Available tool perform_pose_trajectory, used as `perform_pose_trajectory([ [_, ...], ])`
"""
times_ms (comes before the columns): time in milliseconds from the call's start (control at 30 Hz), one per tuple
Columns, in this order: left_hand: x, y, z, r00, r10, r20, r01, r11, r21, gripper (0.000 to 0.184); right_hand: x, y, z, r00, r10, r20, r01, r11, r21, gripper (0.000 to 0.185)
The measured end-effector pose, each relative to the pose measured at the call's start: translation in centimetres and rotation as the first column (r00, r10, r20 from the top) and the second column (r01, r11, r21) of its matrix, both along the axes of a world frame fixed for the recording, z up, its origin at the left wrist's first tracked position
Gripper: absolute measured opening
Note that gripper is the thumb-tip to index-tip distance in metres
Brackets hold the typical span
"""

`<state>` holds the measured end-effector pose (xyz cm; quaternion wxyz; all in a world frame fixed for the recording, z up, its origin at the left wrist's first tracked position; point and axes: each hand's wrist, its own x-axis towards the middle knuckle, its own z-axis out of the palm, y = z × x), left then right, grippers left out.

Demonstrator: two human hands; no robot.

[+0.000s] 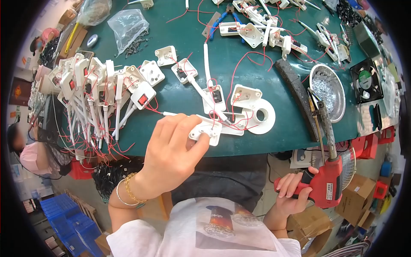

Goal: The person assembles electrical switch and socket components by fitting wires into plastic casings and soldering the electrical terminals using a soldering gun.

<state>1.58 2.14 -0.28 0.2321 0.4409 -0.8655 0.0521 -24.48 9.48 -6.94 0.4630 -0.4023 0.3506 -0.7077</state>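
Observation:
My left hand pinches a small white plastic switch housing near the table's front edge. A white tube with a red wire runs toward it from the left, partly behind my fingers. In my right hand, off the front edge, is a red soldering gun, its long metal barrel pointing up over the table. A white round ring-shaped piece lies right of the housing. Just beyond it are an open housing with a black switch and another open housing with red wires.
Many wired white housings are heaped at the left, with more at the back right. A metal bowl of silvery bits, a dark bar and a black fan are at the right. Blue-handled pliers and a plastic bag lie farther back.

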Motion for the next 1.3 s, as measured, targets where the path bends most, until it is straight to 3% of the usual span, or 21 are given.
perform_pose_trajectory([
  [133, 1.0, 0.6, 0.5, 0.998, -0.014, 0.059, 0.01, 0.998, 0.065, 0.029, -0.1, -0.1, 0.0, 1.0, 0.018, -0.011, -0.018, 1.0, 0.0, 0.048],
  [233, 1.6, 0.4, 1.1, 1.0, -0.021, -0.002, 0.021, 0.99, 0.137, 0.025, 0.1, -0.1, 0.1, 0.999, 0.035, -0.011, -0.035, 0.999, 0.001, 0.048],
  [300, 2.0, -0.1, 1.0, 0.981, -0.029, -0.193, 0.093, 0.94, 0.329, 0.02, 0.1, -0.1, 0.1, 0.999, 0.039, -0.01, -0.039, 0.999, -0.002, 0.048],
  [433, 2.7, -0.8, 0.9, 0.936, -0.017, -0.351, 0.173, 0.892, 0.417, 0.01, 0.1, 0.0, 0.1, 1.0, 0.027, -0.011, -0.027, 1.0, 0.001, 0.049],
  [533, 2.5, -2.1, 1.3, 0.676, 0.088, -0.732, 0.223, 0.922, 0.317, 0.004, 0.4, -0.1, 0.3, 1.0, 0.026, -0.014, -0.026, 1.0, 0.006, 0.049],
  [600, 1.5, -3.3, 1.7, 0.394, 0.18, -0.901, 0.279, 0.911, 0.304, 0.004, 0.7, -0.4, 0.5, 0.999, 0.032, -0.013, -0.032, 0.999, -0.003, 0.049],
  [667, 1.2, -5.0, 1.7, 0.14, 0.223, -0.965, 0.369, 0.892, 0.259, 0.008, 1.0, -0.7, 0.9, 0.998, 0.061, -0.02, -0.062, 0.998, -0.025, 0.048],
  [700, 0.9, -5.3, 2.3, 0.139, 0.22, -0.966, 0.372, 0.892, 0.257, 0.008, 1.2, -0.8, 1.0, 0.998, 0.058, -0.021, -0.059, 0.998, -0.028, 0.048],
  [767, 0.3, -5.5, 3.7, 0.009, 0.354, -0.935, 0.392, 0.859, 0.329, 0.013, 1.5, -1.1, 1.4, 0.996, 0.086, -0.033, -0.087, 0.995, -0.04, 0.048],
  [800, 0.4, -5.5, 3.6, -0.022, 0.249, -0.968, 0.457, 0.864, 0.212, 0.012, 1.7, -1.2, 1.6, 0.996, 0.082, -0.034, -0.083, 0.996, -0.042, 0.048],
  [900, -0.9, -4.2, 5.3, -0.022, 0.157, -0.987, 0.358, 0.923, 0.139, 0.012, 2.9, -1.5, 2.1, 0.997, 0.055, -0.044, -0.056, 0.998, -0.025, 0.048],
  [967, -1.9, -2.8, 5.5, -0.04, 0.2, -0.979, 0.387, 0.906, 0.17, 0.014, 3.8, -1.8, 2.7, 0.993, 0.002, -0.119, -0.002, 1.0, -0.006, 0.046],
  [1033, -2.6, -1.8, 4.5, 0.118, 0.292, -0.949, 0.387, 0.867, 0.315, 0.016, 4.3, -1.6, 3.3, 0.996, 0.011, -0.092, -0.008, 0.999, 0.032, 0.047],
  [1100, -2.9, -1.0, 2.4, 0.024, 0.291, -0.957, 0.614, 0.75, 0.243, 0.007, 4.8, -1.4, 3.6, 0.979, -0.07, -0.192, 0.099, 0.984, 0.145, 0.048],
  [1167, -3.2, -0.1, 2.2, 0.081, 0.386, -0.919, 0.657, 0.673, 0.34, 0.009, 4.8, -1.2, 3.9, 0.975, -0.035, -0.22, 0.085, 0.971, 0.224, 0.049],
  [1267, -2.7, 0.1, 1.0, 0.083, 0.377, -0.923, 0.67, 0.664, 0.332, 0.009, 5.8, -1.3, 3.6, 0.943, -0.033, -0.332, 0.136, 0.947, 0.292, 0.039],
  [1300, -2.6, 0.2, 0.9, 0.027, 0.426, -0.904, 0.679, 0.656, 0.33, 0.01, 5.6, -1.6, 3.3, 0.942, -0.039, -0.333, 0.143, 0.945, 0.294, 0.039],
])
